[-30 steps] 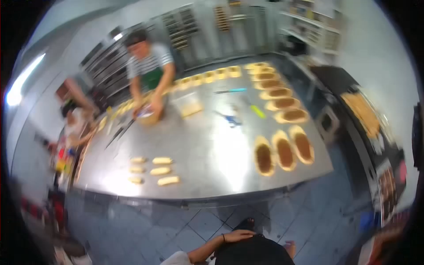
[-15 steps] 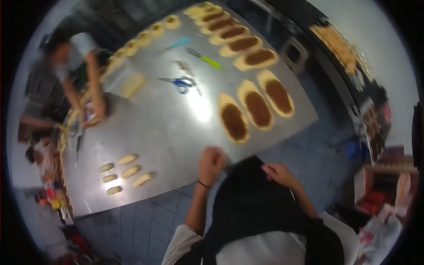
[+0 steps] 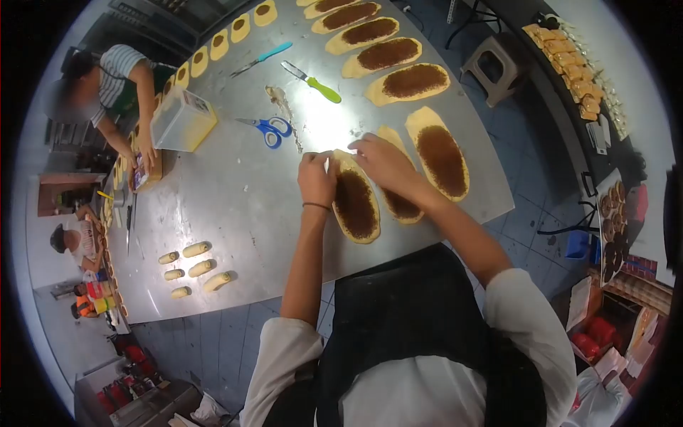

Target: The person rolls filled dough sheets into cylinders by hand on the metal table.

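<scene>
An oval of dough with dark brown filling [image 3: 356,203] lies on the metal table. My left hand [image 3: 316,178] pinches its far left end, fingers closed. At the far right end, my right hand [image 3: 380,162] has its thumb and fingers closed on the dough edge. Under my right wrist and partly hidden by it lies a second filled oval [image 3: 402,206]. A third filled oval [image 3: 441,158] rests to the right. Blue-handled scissors [image 3: 270,129] and a green-handled spatula [image 3: 313,82] lie beyond my hands.
Several rolled dough pieces [image 3: 201,267] sit at the table's near left. More filled ovals [image 3: 407,82] line the far right. A co-worker [image 3: 107,85] handles a container [image 3: 147,174] at the left, beside a clear tub [image 3: 183,124]. A stool [image 3: 493,69] stands right of the table.
Both my hands have moved from near my apron and the table edge onto the far end of the left filled oval. The view has tilted down and turned toward the ovals.
</scene>
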The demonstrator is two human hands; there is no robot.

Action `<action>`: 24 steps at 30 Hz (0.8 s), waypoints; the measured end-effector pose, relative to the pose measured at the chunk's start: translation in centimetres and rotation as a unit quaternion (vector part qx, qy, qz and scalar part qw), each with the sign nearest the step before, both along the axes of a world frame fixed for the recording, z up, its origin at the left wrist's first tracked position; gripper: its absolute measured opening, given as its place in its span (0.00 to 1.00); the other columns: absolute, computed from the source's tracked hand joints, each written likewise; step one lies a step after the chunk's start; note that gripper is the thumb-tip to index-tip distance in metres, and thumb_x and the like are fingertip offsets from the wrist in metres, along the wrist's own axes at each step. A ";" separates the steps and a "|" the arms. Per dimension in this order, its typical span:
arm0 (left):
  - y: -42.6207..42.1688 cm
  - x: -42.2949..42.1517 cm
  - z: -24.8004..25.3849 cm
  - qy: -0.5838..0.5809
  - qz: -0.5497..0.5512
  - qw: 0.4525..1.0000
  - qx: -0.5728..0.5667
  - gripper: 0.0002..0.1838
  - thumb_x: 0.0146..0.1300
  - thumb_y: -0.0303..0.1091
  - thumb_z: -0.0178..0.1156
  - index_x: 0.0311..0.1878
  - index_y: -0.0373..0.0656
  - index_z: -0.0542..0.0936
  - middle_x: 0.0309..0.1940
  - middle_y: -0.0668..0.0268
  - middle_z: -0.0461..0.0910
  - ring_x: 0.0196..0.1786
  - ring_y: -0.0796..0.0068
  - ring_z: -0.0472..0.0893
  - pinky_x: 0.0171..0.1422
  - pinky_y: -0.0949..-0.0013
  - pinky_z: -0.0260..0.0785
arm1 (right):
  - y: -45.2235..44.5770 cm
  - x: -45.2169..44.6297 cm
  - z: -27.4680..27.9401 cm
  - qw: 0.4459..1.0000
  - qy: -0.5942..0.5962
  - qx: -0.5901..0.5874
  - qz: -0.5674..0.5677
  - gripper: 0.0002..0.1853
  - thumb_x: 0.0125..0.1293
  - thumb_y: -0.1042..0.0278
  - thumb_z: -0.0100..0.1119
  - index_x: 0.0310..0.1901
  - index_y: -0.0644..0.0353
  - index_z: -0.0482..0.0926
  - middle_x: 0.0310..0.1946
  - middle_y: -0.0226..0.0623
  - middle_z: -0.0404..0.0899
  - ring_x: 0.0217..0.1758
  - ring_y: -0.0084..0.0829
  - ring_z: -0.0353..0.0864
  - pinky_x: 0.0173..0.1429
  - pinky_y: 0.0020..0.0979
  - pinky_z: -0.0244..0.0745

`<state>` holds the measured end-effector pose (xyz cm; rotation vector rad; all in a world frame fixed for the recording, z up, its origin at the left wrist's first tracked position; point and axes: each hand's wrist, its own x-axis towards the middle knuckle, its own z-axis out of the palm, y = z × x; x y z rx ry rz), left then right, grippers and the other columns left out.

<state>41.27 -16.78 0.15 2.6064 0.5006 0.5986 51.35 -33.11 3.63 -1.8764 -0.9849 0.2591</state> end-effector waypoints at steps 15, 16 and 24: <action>0.2 -0.6 1.3 0.034 -0.004 0.939 -0.341 0.05 0.71 0.29 0.60 0.44 0.38 0.77 0.35 0.67 0.79 0.35 0.81 0.77 0.43 0.74 0.72 | 2.8 2.9 -2.4 0.995 -0.002 -0.023 0.095 0.07 0.68 0.69 0.54 0.39 0.64 0.76 0.37 0.49 0.78 0.45 0.51 0.77 0.49 0.45 0.73; 0.2 -1.0 1.0 0.038 -0.002 0.937 -0.346 0.05 0.71 0.29 0.60 0.44 0.38 0.77 0.35 0.67 0.79 0.35 0.81 0.77 0.43 0.74 0.72 | 2.6 3.1 -1.5 0.992 0.061 -0.043 0.104 0.07 0.70 0.69 0.54 0.42 0.64 0.75 0.38 0.48 0.78 0.44 0.49 0.78 0.50 0.43 0.73; 1.2 -1.1 1.5 -0.026 -0.053 0.895 -0.443 0.08 0.73 0.27 0.57 0.53 0.38 0.76 0.37 0.69 0.79 0.38 0.83 0.76 0.44 0.77 0.70 | 2.2 4.8 -0.2 0.961 0.154 -0.100 0.207 0.12 0.74 0.65 0.54 0.55 0.60 0.74 0.38 0.44 0.80 0.42 0.44 0.79 0.49 0.38 0.72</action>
